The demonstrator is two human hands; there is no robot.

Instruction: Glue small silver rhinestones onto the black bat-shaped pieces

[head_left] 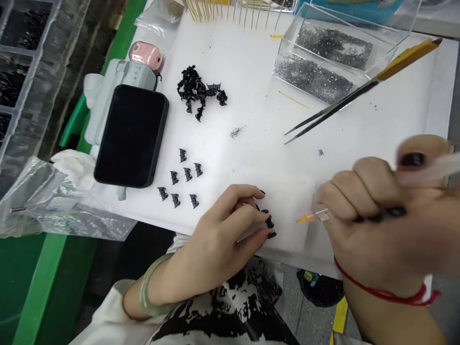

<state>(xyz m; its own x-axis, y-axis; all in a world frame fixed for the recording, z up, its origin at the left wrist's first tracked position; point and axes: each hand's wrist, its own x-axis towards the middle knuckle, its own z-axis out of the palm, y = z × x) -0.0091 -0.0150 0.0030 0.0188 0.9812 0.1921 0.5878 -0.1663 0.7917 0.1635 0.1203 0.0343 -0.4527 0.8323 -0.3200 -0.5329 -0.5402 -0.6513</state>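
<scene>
My left hand [230, 225] rests at the table's near edge, its thumb and fingers pinching a small black hair clip [269, 221]. To the right, my right hand [373, 206] is closed around a slim translucent tube [431, 171], blurred by motion. An orange pointed tip [304, 218] with a clear collar sticks out below that fist, a short way right of the clip. Several similar black clips [187, 174] stand spaced apart left of my left hand. Beyond them lies a tangled heap of black clips [196, 91].
Yellow-handled tweezers [334, 109] lean across a clear box [319, 62] of tiny stones. Small piles of stones [236, 132] lie mid-table. At left are a black phone-like device [132, 136], a pink case [145, 55] and a plastic bag [72, 211]. Wooden sticks [233, 12] line the back.
</scene>
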